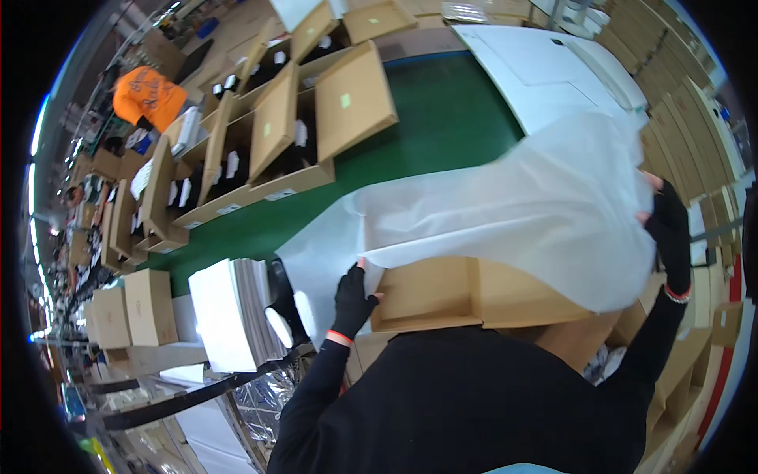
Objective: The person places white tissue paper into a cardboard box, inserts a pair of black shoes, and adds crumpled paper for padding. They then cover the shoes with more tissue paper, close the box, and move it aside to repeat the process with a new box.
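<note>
A thin white translucent sheet of tissue paper billows over an open brown cardboard box right in front of me. My right hand, in a black fingerless glove, is closed on the sheet's right edge and holds it raised. At the box's left end, my left hand, gloved the same way, lies against the paper with index finger stretched out and thumb apart. The sheet hides the far part of the box; its near inside shows bare cardboard.
Open cardboard boxes with dark contents line the green conveyor belt. Left of me stands a stack of white paper. A white panel lies at the far right. A person in an orange top stands beyond the boxes.
</note>
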